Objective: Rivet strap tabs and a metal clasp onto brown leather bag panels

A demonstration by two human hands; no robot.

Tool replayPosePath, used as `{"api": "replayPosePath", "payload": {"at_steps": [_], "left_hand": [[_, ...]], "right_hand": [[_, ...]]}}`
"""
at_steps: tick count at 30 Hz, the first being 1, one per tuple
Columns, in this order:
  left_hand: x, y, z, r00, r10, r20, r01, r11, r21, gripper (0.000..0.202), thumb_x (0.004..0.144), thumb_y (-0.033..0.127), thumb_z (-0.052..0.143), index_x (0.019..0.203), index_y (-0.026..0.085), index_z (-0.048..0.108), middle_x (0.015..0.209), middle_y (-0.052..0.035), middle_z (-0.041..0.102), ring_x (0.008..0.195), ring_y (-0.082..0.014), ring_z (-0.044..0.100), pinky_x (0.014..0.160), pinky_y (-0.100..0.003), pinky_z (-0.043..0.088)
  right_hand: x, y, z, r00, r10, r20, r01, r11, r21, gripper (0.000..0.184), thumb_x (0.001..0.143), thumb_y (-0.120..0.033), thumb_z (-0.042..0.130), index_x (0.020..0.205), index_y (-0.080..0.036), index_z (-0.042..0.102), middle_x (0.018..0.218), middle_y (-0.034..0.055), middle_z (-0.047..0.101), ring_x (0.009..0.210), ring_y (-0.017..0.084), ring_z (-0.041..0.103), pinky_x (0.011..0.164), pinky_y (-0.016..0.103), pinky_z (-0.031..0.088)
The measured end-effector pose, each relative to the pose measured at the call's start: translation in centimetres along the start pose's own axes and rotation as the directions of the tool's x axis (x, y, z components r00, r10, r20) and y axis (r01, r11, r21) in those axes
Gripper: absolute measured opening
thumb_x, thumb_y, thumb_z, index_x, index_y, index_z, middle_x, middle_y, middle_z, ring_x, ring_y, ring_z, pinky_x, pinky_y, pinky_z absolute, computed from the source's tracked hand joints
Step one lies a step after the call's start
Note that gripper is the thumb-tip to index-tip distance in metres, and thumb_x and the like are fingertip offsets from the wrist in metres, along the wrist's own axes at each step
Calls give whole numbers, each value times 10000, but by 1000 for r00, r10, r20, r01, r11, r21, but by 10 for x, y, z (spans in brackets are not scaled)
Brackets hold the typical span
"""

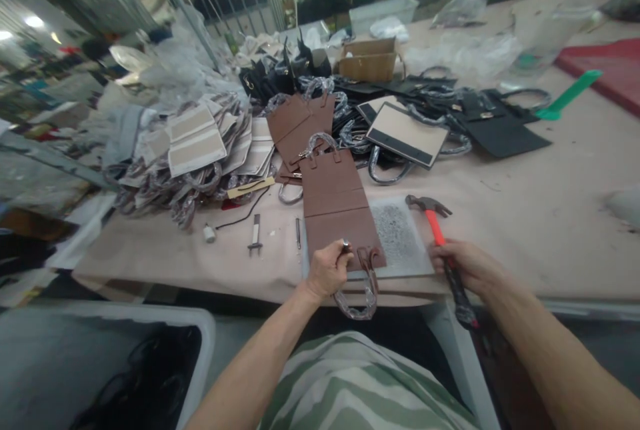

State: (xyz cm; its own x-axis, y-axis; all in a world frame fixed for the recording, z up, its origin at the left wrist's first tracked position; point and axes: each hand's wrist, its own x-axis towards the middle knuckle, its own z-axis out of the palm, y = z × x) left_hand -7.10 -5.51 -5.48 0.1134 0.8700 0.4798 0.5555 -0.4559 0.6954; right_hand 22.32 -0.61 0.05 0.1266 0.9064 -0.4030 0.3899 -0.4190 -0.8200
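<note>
A brown leather bag panel (334, 187) lies in front of me, partly over a grey speckled slab (397, 233). Plastic film wraps its two handles; the near handle (357, 310) hangs over the table edge. My left hand (327, 270) is closed around a small upright metal punch or setter (346, 244), whose top shows above the fist, over the panel's near end. My right hand (465, 262) grips a claw hammer (440, 223) by its red and black handle, its head resting at or just above the slab's right side.
Brown panels (287, 130) and beige ones (195, 140) are piled behind and left; black bag pieces (493, 123) lie right. A metal tool (256, 235), a thin rod (298, 233) and a small white bottle (209, 234) lie left. A cardboard box (369, 60) stands behind; a bin (207, 337) is below left.
</note>
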Motion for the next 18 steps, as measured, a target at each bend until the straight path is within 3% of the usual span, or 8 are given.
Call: {"api": "replayPosePath", "payload": {"at_steps": [3,5,7,8,10,12,15,18], "left_hand": [[0,1,0,1000,-1,-6,1,1000,1,87,933,183,543,957,189,625,832,-51,726,743,-180,718,724,-276,592],[1,1,0,1000,-2,-3,2,1000,1,84,930,181,543,955,191,623,830,-51,724,749,-184,718,721,-277,589],[1,0,0,1000,-12,10,11,1000,5,88,929,179,541,960,195,621,836,-50,725,752,-183,716,721,-275,586],[0,0,0,1000,-17,18,16,1000,10,93,928,177,539,967,196,621,846,-52,727,758,-183,716,729,-276,585],[0,-2,1,1000,-15,23,15,1000,23,99,925,177,536,975,194,620,858,-57,729,777,-188,720,744,-283,585],[-1,-4,2,1000,-4,19,3,999,40,97,926,181,534,966,191,621,848,-58,728,771,-192,722,734,-283,583],[-2,-6,3,1000,3,29,-4,999,46,94,925,181,540,959,192,626,833,-50,726,744,-189,720,703,-275,576],[-2,-6,3,999,8,37,-9,1000,28,103,921,177,552,989,192,628,857,-52,730,769,-192,722,726,-280,578]], "right_hand": [[-17,-32,1,994,-25,104,15,996,93,207,833,-265,479,639,-261,405,536,-77,376,407,107,315,377,234,354],[-39,-50,1,995,-60,83,45,985,168,231,875,-348,507,703,-261,381,561,-75,366,399,105,324,369,223,313],[-65,-64,1,986,-167,-18,168,973,158,287,922,-501,502,781,-262,428,577,-60,406,414,121,371,380,233,307],[-77,-69,2,961,-264,-86,271,960,74,322,933,-560,486,808,-264,459,576,-47,430,430,133,396,397,245,311],[-96,-74,6,858,-497,-131,467,860,-204,377,940,-617,449,804,-268,495,551,-21,456,449,156,411,436,279,300],[-106,-75,12,770,-638,5,573,688,-446,401,944,-614,412,745,-272,473,506,-6,451,423,160,366,456,308,237],[-109,-83,9,752,-603,264,625,527,-576,404,949,-585,377,701,-273,442,469,-2,441,378,152,288,475,329,139],[-114,-99,-13,763,-615,200,608,578,-544,369,934,-592,428,748,-278,483,511,5,455,424,169,336,502,330,158]]}}
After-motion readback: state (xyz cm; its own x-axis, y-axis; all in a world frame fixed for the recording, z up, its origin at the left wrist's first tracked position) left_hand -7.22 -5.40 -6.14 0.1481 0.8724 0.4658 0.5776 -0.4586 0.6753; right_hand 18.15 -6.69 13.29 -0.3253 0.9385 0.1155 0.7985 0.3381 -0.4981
